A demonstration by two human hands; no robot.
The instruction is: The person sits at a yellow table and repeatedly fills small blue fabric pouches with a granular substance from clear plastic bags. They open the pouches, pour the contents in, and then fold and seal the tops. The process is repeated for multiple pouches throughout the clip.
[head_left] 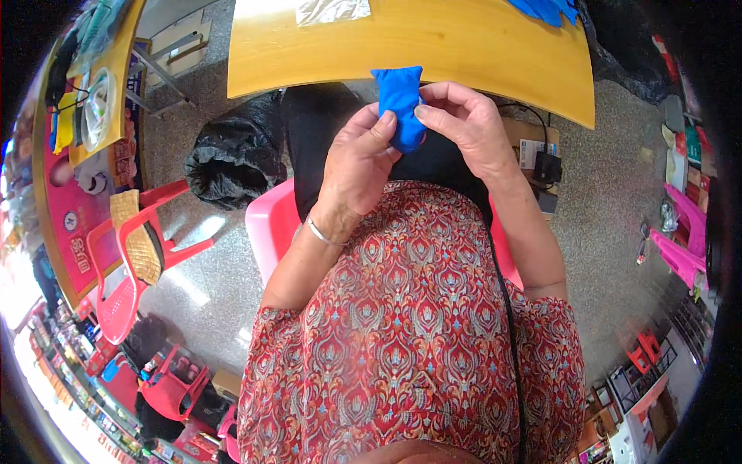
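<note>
A small blue cloth pouch [400, 94], with two pointed corners at its top, is held up over my lap, just in front of the table edge. My left hand [359, 158] grips its lower left side, thumb lying on the front of the fabric. At the pouch's right edge, my right hand [468, 127] pinches with thumb and forefinger. A bit of a pale, reddish detail shows along that edge, too small to make out. The fingers behind the pouch are hidden.
Ahead stands a yellow wooden table [464, 54] bearing a clear plastic bag [332, 9] and blue cloth [545, 9]. A black plastic bag [232, 158] sits on the floor to the left, near a red chair [127, 255]. Cardboard with a black adapter [547, 167] lies right.
</note>
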